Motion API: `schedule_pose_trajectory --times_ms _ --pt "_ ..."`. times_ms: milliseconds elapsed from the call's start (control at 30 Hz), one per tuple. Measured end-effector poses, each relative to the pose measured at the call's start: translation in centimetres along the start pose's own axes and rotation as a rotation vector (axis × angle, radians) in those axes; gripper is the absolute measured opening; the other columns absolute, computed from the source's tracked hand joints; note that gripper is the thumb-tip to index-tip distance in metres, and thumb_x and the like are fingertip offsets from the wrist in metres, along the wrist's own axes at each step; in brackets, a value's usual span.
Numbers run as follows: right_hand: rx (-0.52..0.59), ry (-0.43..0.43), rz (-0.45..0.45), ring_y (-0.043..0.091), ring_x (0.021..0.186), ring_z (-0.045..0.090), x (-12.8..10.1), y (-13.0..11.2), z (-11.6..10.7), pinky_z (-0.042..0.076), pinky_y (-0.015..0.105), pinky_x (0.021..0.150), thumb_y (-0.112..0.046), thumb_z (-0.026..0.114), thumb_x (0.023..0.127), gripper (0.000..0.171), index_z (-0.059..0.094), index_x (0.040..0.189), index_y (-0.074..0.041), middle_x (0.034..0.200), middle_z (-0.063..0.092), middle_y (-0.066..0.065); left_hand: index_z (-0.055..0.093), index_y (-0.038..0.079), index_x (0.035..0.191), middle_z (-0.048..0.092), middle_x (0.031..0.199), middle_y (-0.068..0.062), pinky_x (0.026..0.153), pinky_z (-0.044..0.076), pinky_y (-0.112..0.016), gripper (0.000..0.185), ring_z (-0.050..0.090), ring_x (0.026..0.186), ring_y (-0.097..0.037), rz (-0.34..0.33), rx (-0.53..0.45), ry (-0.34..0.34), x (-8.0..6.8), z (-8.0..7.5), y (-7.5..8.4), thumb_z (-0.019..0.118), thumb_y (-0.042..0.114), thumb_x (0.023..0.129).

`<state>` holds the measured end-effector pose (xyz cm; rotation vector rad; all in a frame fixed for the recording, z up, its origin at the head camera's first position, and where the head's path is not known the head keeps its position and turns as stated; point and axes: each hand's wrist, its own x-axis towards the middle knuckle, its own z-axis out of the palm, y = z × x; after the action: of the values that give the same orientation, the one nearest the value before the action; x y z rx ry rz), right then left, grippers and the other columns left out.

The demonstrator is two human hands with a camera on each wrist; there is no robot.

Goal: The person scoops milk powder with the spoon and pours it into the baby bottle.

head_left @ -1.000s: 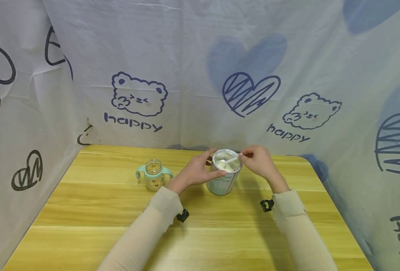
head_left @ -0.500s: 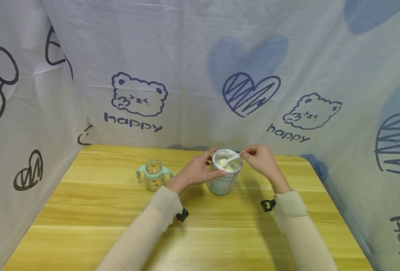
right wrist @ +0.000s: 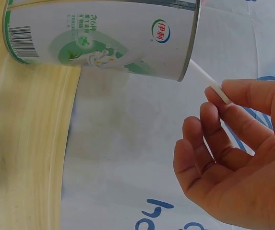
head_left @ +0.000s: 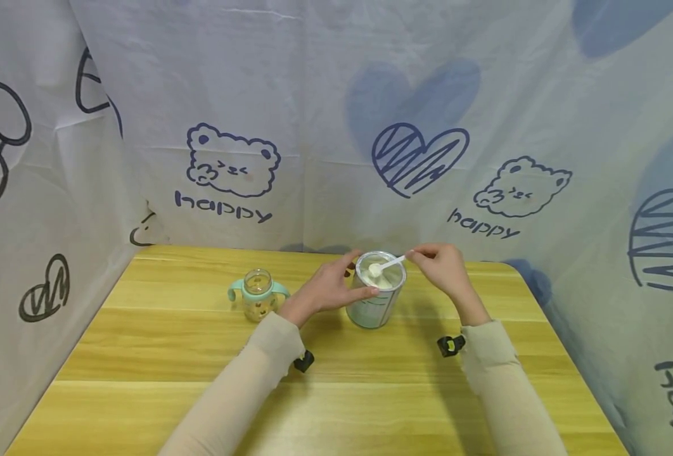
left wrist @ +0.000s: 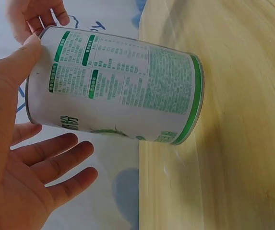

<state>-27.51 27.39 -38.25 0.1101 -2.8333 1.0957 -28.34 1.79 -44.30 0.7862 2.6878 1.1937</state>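
One white spoon (head_left: 393, 261), filled with pale powder, slants across the mouth of a can (head_left: 373, 310); its bowl lies inside the rim and its handle projects over the right side. More powder (head_left: 379, 280) shows within the can beneath it; whether the bowl touches that powder cannot be told. The right hand (head_left: 440, 269) pinches the end of the handle between thumb and forefinger, just beside the can, the other fingers loosely bent. The left hand (head_left: 332, 285) steadies the can near its top, thumb at the front of the rim and a fingertip at the far side, with the remaining fingers spread, as the left wrist view shows. The can, white with green print and a green band at its base, stands on a wooden table (head_left: 359, 405) near the back edge. To its left, near the left wrist, stands a clear bottle (head_left: 259, 308) with two mint-green handles. Behind the table hangs a pale cloth (head_left: 325, 76) printed with bears, hearts and the word "happy".
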Motion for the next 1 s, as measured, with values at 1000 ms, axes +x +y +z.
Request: schedule_pose_trajectory --times_ms 1000 --pt "0.186 0.062 0.128 0.020 0.082 0.056 -0.4 -1.8 -1.5 0.051 0.027 0.071 -0.032 0.066 0.099 0.030 0.077 0.100 -0.003 0.089 0.068 0.005 0.042 0.015 0.162 0.056 0.156 -0.019 0.114 0.049 -0.058 0.088 0.057 0.140 -0.037 -0.003 0.132 0.119 -2.5 -5.9 -1.5 0.073 0.060 0.093"
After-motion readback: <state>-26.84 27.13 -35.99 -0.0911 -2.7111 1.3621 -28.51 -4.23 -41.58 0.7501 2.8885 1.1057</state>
